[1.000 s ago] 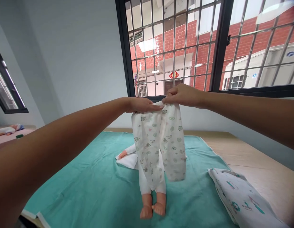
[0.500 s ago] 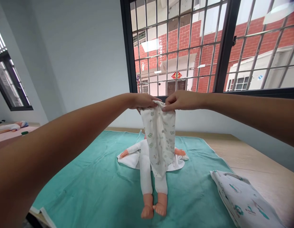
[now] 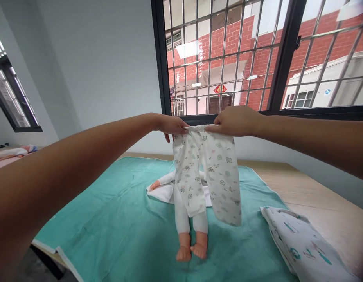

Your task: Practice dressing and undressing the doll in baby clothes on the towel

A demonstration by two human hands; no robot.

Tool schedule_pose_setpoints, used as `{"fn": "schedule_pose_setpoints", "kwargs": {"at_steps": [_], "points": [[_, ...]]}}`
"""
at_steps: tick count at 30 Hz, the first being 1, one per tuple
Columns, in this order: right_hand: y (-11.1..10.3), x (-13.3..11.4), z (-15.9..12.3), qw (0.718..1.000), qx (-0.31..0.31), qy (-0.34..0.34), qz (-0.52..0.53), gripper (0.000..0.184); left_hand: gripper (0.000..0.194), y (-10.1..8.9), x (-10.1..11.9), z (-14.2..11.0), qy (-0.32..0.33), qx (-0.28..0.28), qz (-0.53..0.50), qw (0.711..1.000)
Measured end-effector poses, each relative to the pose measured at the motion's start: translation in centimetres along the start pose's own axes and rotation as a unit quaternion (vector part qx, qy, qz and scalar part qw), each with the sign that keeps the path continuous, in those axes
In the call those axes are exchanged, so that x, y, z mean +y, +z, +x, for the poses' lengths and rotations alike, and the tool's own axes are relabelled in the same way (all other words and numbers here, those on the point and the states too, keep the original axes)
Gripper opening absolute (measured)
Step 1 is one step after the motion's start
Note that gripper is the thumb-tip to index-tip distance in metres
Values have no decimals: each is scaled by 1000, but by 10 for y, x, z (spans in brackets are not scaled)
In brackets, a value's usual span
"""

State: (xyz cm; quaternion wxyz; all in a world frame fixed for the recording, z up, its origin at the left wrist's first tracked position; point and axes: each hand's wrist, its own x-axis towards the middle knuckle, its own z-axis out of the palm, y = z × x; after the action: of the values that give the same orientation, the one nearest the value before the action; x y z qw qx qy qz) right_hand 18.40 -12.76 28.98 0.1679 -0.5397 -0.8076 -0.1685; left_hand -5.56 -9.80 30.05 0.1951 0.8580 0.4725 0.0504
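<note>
I hold up small white baby trousers with a printed pattern, hanging by the waistband in the air. My left hand pinches the waistband's left end, and my right hand pinches its right end. Both trouser legs hang down spread apart. Below and behind them a baby doll in white clothes lies on its back on a teal blanket, bare feet towards me. The trousers hide the doll's body and head.
A folded white patterned cloth lies on the wooden platform at the right. A barred window fills the far wall. At the far left is another surface with cloth on it.
The trousers, bunched narrow half a second ago, are now spread wide again as my hands moved apart along the waistband. The view shifted slightly.
</note>
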Motion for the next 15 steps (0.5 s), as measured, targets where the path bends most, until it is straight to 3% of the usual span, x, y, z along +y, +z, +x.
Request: {"fn": "schedule_pose_setpoints", "kwargs": {"at_steps": [10,15], "points": [[2,17,12,999,23,22,6,67,25,-10,-13,0,-1,40,-23,999],[-1,29,8,998,15,-20,49,58,22,-18,-16,-5,-8,50,-31,998]]}}
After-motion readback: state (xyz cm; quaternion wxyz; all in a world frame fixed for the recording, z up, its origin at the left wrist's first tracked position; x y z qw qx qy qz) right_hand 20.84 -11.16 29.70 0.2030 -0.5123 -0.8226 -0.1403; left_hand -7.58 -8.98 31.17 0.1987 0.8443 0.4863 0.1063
